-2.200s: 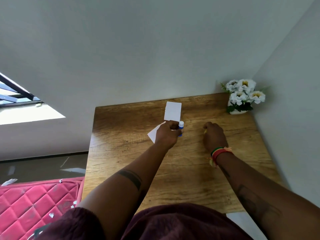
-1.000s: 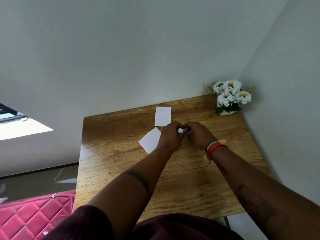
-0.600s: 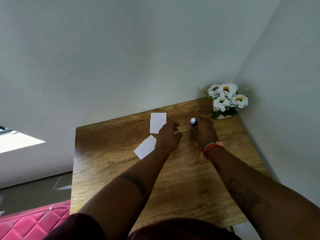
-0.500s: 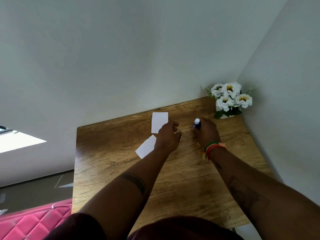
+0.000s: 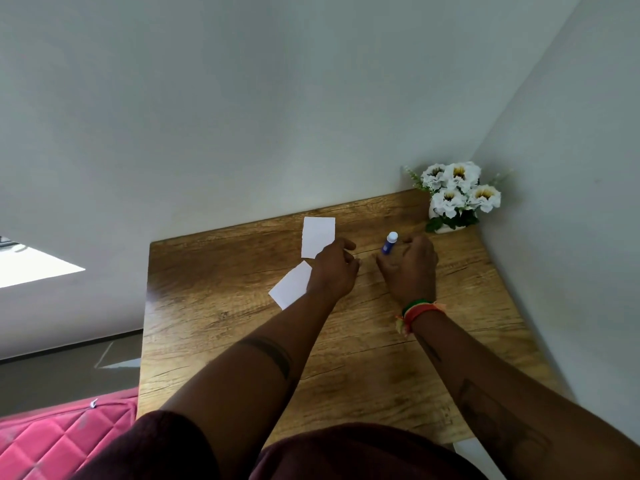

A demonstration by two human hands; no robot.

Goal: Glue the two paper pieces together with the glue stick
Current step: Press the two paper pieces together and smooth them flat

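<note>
On the table [image 5: 214,327], far right, sit white flowers [image 5: 457,195]. Two papers lie apart: one far [image 5: 318,237], one nearer and left [image 5: 291,285]. The left hand [image 5: 334,271] rests curled beside them, holding nothing. The right hand [image 5: 410,268] grips the blue glue stick [image 5: 389,243], standing upright.

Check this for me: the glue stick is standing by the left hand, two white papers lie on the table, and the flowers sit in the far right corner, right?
One slip: the head view shows the glue stick by the right hand, not the left hand. The two papers do lie on the table, with the flowers in the far right corner.
</note>
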